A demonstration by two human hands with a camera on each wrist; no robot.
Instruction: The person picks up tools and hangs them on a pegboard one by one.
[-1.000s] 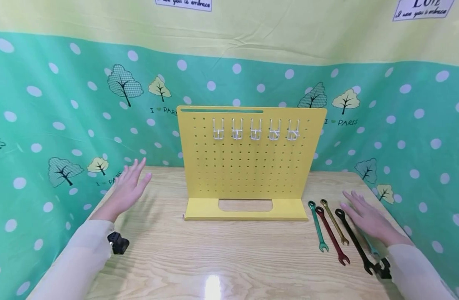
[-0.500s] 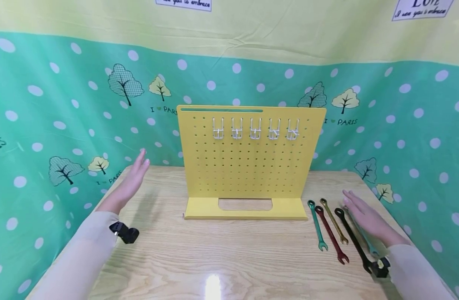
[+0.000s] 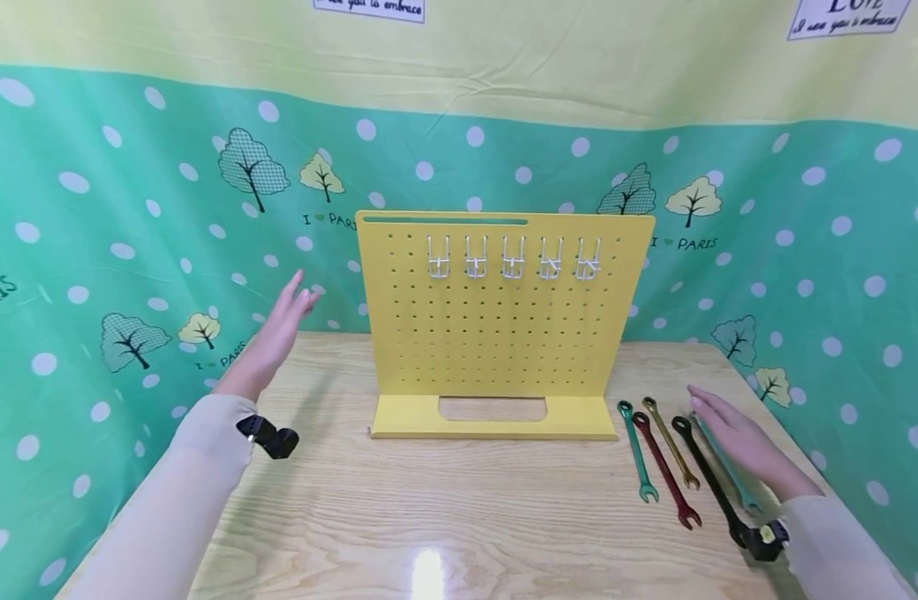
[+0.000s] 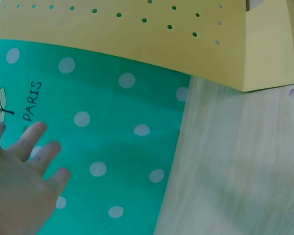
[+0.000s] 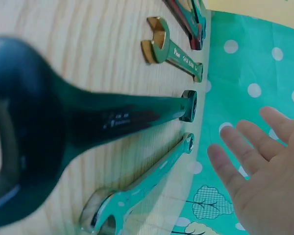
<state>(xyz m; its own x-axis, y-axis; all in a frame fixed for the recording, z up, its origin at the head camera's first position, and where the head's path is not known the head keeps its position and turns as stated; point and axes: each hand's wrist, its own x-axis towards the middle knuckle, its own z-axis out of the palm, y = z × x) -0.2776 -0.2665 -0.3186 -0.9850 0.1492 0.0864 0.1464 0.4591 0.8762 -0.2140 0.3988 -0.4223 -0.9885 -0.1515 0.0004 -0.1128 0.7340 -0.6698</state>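
Note:
My left hand (image 3: 267,346) is raised over the table's left side, fingers extended, holding nothing; the left wrist view shows its spread fingers (image 4: 44,152). On the right, my right hand (image 3: 744,442) hovers with straight fingers close over a black combination wrench (image 3: 710,475) and a light teal wrench (image 3: 732,471), partly covering the latter. Left of these lie a gold wrench (image 3: 672,446), a red wrench (image 3: 665,471) and a green wrench (image 3: 638,454). In the right wrist view the black wrench (image 5: 122,117) looms large, and the palm (image 5: 279,181) faces the camera, empty.
A yellow pegboard (image 3: 496,333) stands upright mid-table on its flat base (image 3: 406,417). Several white wire hooks (image 3: 513,258) hang in a row near its top. A green dotted curtain (image 3: 167,250) surrounds the wooden table (image 3: 496,508) at the back and sides.
My left hand has risen and shifted right, turning more edge-on. My right hand has turned slightly, its fingers drawn together, over the same spot. The wrenches and pegboard have stayed put.

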